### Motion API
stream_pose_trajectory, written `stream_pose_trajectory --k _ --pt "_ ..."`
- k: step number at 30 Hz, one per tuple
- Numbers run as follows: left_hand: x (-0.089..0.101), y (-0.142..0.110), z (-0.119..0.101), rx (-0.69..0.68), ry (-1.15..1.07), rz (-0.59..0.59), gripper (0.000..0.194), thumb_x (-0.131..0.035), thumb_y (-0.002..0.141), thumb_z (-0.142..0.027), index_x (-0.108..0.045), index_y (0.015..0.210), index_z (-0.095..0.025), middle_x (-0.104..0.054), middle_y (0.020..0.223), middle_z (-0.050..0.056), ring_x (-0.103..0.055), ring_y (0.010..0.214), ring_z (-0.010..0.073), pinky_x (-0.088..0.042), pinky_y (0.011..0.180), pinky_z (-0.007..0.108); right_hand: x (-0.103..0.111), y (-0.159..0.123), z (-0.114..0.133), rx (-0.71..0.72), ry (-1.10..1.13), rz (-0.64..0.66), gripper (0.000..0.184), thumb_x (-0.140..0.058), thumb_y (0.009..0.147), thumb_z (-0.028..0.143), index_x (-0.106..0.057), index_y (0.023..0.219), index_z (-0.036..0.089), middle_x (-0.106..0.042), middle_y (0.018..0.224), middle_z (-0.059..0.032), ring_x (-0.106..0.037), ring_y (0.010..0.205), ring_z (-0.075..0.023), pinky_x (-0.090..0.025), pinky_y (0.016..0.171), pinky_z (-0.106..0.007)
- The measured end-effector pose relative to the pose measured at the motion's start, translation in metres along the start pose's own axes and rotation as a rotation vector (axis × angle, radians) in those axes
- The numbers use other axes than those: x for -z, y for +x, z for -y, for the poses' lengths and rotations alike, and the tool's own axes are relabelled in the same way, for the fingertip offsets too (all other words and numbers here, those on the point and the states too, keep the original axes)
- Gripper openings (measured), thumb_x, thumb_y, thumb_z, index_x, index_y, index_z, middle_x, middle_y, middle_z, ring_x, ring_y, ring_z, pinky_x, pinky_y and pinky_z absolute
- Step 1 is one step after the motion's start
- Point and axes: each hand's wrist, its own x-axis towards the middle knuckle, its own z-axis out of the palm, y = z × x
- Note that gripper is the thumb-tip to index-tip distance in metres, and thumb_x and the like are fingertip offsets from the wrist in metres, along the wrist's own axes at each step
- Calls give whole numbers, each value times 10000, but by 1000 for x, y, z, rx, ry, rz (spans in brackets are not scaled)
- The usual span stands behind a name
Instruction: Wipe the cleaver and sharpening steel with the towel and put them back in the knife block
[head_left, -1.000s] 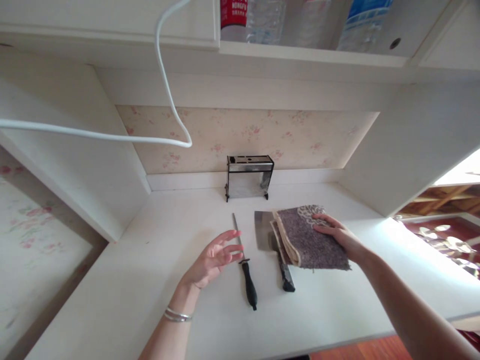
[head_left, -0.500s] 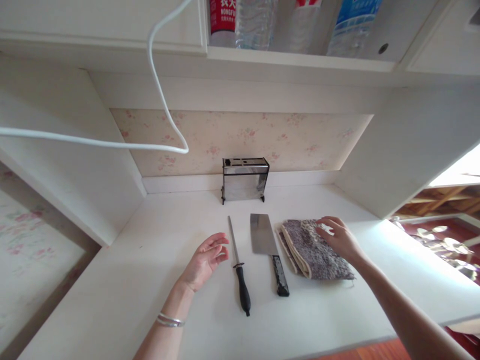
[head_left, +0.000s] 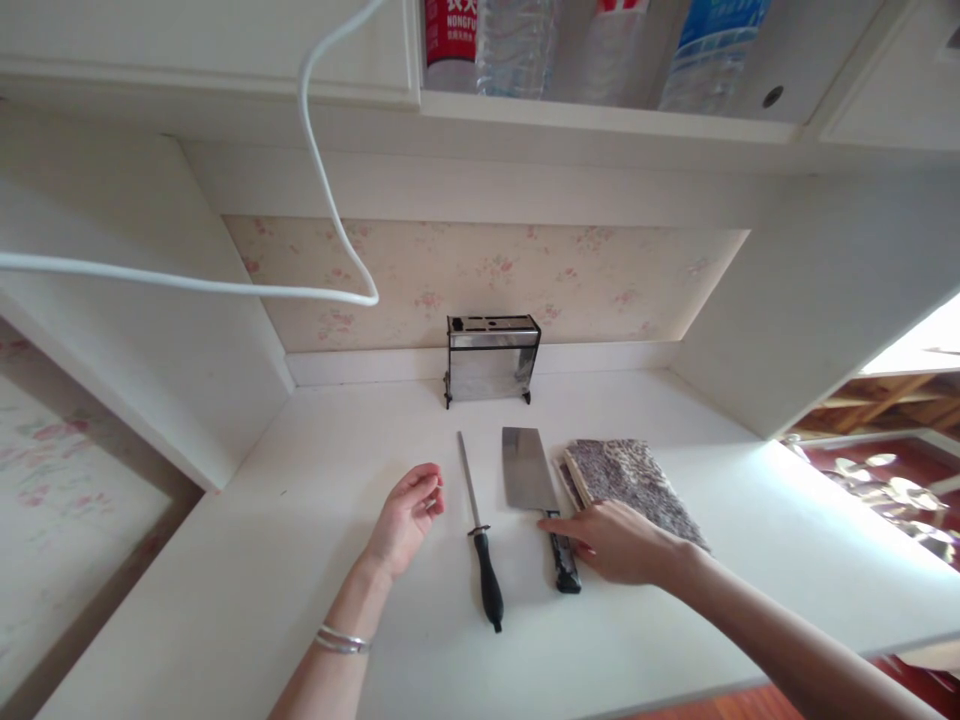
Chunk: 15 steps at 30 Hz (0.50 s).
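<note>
A cleaver lies flat on the white counter, its blade pointing away and its black, worn handle towards me. My right hand is over the handle, index finger stretched across its upper end and the other fingers bent beside it; the handle is not gripped. Left of the cleaver lies a honing steel with a black handle. My left hand, a bangle on its wrist, hovers left of the steel with fingers curled together and nothing in them. A folded grey-brown towel sits partly behind my right hand.
A metal knife block with black edges stands at the counter's back, by the floral wall. A white cable hangs in front at upper left. Plastic bottles stand on the shelf above. Side panels enclose the counter.
My right hand has moved left and nearer from the towel to the cleaver's handle, its index finger now stretched out. My left hand's fingers have curled in and drawn slightly left.
</note>
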Motion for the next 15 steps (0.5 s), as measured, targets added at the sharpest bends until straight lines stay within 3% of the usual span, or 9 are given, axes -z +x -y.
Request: stream_pose_trajectory --k 7,12,15 --pt "-1 1 4 22 37 13 179 -676 786 -241 -636 945 -172 -584 841 7 -543 675 84 -428 636 218 -4 5 5 247 -337 67 347 -490 771 162 -623 1073 266 -700 686 -50 -695 702 -261 -423 595 -289" --pt "-1 -2 3 15 23 33 181 -653 805 -275 -632 950 -168 -573 849 15 -539 669 90 -428 638 228 -1 6 7 303 -382 -48 282 -517 742 141 -616 976 263 -693 685 -15 -671 645 -215 -396 539 -255" --pt "0 -3 1 11 17 21 183 -649 808 -283 -632 952 -172 -571 849 13 -535 655 88 -427 635 232 3 7 5 329 -355 -188 223 -508 825 202 -630 1001 264 -692 678 -11 -643 593 -169 -381 512 -231"
